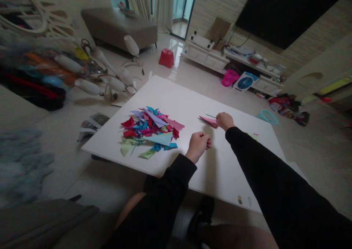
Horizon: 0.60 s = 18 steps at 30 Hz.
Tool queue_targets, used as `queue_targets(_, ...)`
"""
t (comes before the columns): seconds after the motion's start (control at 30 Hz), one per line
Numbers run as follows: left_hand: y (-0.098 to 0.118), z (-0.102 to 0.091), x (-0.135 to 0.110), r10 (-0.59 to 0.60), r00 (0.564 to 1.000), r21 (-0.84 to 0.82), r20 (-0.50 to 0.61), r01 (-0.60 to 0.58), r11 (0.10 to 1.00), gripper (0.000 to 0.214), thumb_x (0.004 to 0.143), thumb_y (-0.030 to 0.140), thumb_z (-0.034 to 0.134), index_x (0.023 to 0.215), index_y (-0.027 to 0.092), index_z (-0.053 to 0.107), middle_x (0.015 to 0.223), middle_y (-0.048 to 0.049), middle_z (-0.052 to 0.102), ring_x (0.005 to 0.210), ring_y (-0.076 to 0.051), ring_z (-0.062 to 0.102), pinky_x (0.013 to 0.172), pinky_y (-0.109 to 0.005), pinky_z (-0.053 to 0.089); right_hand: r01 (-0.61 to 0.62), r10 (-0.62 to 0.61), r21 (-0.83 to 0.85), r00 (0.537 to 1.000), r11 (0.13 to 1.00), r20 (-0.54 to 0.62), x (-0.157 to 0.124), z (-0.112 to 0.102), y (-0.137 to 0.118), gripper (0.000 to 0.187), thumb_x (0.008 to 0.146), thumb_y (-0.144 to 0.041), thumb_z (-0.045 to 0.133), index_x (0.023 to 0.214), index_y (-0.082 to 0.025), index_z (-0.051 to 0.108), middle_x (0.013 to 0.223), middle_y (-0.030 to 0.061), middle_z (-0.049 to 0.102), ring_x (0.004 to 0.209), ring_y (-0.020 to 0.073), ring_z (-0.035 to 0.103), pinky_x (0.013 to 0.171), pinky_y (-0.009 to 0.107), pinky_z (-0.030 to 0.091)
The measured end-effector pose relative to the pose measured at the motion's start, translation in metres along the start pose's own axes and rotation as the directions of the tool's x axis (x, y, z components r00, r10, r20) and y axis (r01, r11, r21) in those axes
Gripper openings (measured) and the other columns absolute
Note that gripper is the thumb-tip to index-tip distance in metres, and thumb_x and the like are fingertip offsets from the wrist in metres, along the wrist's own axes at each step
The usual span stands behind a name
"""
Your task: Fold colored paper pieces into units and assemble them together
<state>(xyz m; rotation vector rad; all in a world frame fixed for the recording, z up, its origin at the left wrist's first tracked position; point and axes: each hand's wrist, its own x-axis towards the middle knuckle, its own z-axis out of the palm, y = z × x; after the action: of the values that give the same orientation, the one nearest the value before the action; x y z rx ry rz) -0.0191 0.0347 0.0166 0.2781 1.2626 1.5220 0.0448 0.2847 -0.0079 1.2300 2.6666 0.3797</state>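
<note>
My left hand [199, 146] hovers over the white table [181, 95] near its front edge, fingers curled in, with nothing seen in them. Farther out, my right hand [225, 121] is closed, fingertips pressed together. A thin dark strip [211, 116] sticks out from these fingertips to the left; its kind is too small to tell. Just below it lies a pink folded paper [209, 121], close to the fingers; touching or apart, I cannot tell. To the left of both hands spreads a loose pile of folded coloured papers [151, 128] in red, purple, pink, blue and green.
A light green piece [251, 135] lies beyond my right forearm. Left of the table stands a lamp with several white shades [88, 87]. A red stool [166, 58], a pink basket [230, 78] and a turquoise basket [268, 117] are on the floor behind.
</note>
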Motion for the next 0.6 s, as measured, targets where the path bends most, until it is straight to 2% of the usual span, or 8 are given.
queue_targets(0.13,0.003,0.000,0.002,-0.005,1.000,-0.015,0.003,0.005,1.000,0.022,0.083,0.008,0.054,0.062,0.016,0.054,0.056,0.0015,0.057,0.043,-0.008,0.052,0.047,-0.021,0.039,-0.034,0.034,0.000,0.999,0.999,0.024,0.010,0.021,-0.023,0.036,0.097,-0.012,0.042,0.113,-0.002,0.073,0.113,0.0296,0.070,0.107,0.0314,0.069,0.087,0.033,0.048)
queue_targets(0.27,0.004,-0.003,0.005,-0.009,1.000,-0.032,0.009,0.010,0.999,0.022,0.083,0.007,0.053,0.062,0.017,0.053,0.057,0.0014,0.057,0.044,-0.008,0.051,0.048,-0.022,0.039,-0.013,0.011,0.020,0.994,1.000,0.105,0.010,0.034,-0.037,0.035,0.100,-0.020,0.045,0.110,-0.003,0.074,0.108,0.0272,0.072,0.100,0.0290,0.071,0.082,0.032,0.048)
queue_targets(0.37,0.004,-0.005,0.006,0.034,0.999,-0.015,-0.003,-0.034,0.999,0.021,0.082,0.009,0.054,0.063,0.017,0.054,0.058,0.0009,0.058,0.048,-0.010,0.052,0.051,-0.024,0.039,0.016,-0.017,0.012,0.991,1.000,0.129,0.012,0.028,-0.044,0.035,0.099,-0.028,0.051,0.106,-0.004,0.075,0.105,0.0257,0.073,0.096,0.0287,0.071,0.079,0.032,0.048)
queue_targets(0.43,0.006,-0.005,0.003,0.160,0.985,0.036,-0.067,-0.158,0.987,0.020,0.082,0.011,0.057,0.063,0.018,0.054,0.059,0.0013,0.057,0.053,-0.011,0.052,0.055,-0.024,0.039,0.081,-0.083,0.024,0.994,0.996,0.065,0.013,0.015,-0.058,0.034,0.098,-0.029,0.050,0.102,-0.006,0.075,0.106,0.0243,0.073,0.098,0.0286,0.070,0.078,0.032,0.047)
queue_targets(0.5,0.009,-0.006,-0.001,0.355,0.923,0.121,-0.148,-0.339,0.933,0.021,0.083,0.015,0.059,0.063,0.019,0.052,0.061,0.0022,0.056,0.058,-0.011,0.052,0.059,-0.024,0.038,0.264,-0.262,0.120,0.965,0.957,-0.031,0.011,0.000,-0.084,0.029,0.097,-0.028,0.051,0.095,-0.011,0.074,0.106,0.0201,0.072,0.100,0.0266,0.068,0.078,0.031,0.046)
queue_targets(0.53,0.012,-0.006,-0.003,0.449,0.875,0.164,-0.178,-0.424,0.891,0.022,0.084,0.016,0.060,0.064,0.019,0.052,0.061,0.0025,0.055,0.061,-0.011,0.052,0.061,-0.024,0.038,0.378,-0.368,0.214,0.926,0.901,-0.088,0.007,-0.007,-0.101,0.024,0.095,-0.027,0.054,0.091,-0.014,0.073,0.105,0.0170,0.072,0.099,0.0253,0.066,0.078,0.031,0.045)
queue_targets(0.57,0.014,-0.007,-0.006,0.527,0.826,0.201,-0.198,-0.492,0.847,0.022,0.085,0.018,0.060,0.065,0.019,0.052,0.062,0.0026,0.055,0.062,-0.012,0.053,0.062,-0.024,0.038,0.491,-0.469,0.323,0.871,0.809,-0.149,0.002,-0.012,-0.118,0.019,0.093,-0.029,0.058,0.088,-0.017,0.072,0.102,0.0133,0.072,0.098,0.0237,0.065,0.078,0.030,0.045)
queue_targets(0.6,0.016,-0.008,-0.008,0.584,0.785,0.230,-0.207,-0.541,0.809,0.022,0.086,0.019,0.060,0.066,0.019,0.052,0.063,0.0027,0.055,0.063,-0.012,0.053,0.063,-0.024,0.038,0.542,-0.500,0.456,0.837,0.706,-0.220,-0.006,-0.015,-0.134,0.015,0.090,-0.032,0.063,0.085,-0.020,0.071,0.097,0.0096,0.071,0.095,0.0224,0.064,0.078,0.030,0.046)
